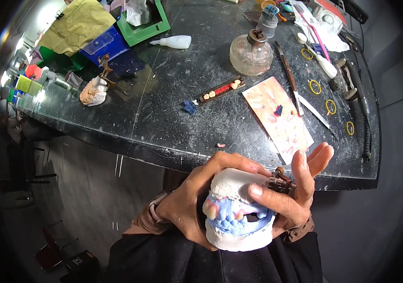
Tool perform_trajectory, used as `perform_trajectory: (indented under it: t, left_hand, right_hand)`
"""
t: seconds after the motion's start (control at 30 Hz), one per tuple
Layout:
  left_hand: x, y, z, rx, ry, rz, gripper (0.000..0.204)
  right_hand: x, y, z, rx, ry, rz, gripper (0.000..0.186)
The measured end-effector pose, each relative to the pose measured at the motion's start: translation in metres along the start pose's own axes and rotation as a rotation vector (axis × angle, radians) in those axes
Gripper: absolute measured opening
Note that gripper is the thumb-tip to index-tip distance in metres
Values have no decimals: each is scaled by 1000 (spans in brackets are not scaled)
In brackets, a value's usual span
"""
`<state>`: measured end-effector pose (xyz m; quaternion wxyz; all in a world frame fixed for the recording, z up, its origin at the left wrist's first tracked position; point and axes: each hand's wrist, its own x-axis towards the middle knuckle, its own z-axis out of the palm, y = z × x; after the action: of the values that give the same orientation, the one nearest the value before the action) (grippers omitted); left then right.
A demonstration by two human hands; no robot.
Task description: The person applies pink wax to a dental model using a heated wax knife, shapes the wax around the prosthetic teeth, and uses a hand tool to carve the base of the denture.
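Observed one dental model [236,218] near, grasped in both hands [188,200]; counted four yellow rings [320,87], right, on tabletop [163,113].

Can see the metal articulator hinge [281,183] only partly behind the right hand [300,207], cannot identify the tiny pink scrap [220,145], and find the green bin [147,34] cut by the top edge.

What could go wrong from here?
- Both hands, left and right, hold the white-and-blue toothed dental model beyond the edge of the black speckled table; a slip could drop it past the tabletop.
- The right thumb lies close to the upper teeth; pressing there might disturb them.
- The small pink scrap near the table's front edge could get knocked off.
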<state>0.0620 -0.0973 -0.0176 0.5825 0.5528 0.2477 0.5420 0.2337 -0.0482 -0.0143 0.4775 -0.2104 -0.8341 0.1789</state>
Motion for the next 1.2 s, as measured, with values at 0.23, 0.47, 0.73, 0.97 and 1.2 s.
perform_trajectory:
  t: [0.23, 0.47, 0.73, 0.97, 1.2]
  left_hand:
    - [2, -2, -1, 59, 2, 24, 93]
    - [4, -4, -5, 117, -12, 74, 95]
    - [5, -7, -6, -28, 26, 5, 96]
    - [6, -15, -8, -94, 155, -22, 90]
    - [11, -9, -5, 87, 295, -122, 90]
  right_hand:
    - [2, 1, 3, 2, 35, -7, 39]
    - [1, 2, 4, 24, 43, 12, 39]
    - [5, 9, -5, 63, -99, 40, 63]
    - [-8, 20, -5, -35, -8, -106, 57]
    - [-14, 18, 13, -238, 8, -132, 52]
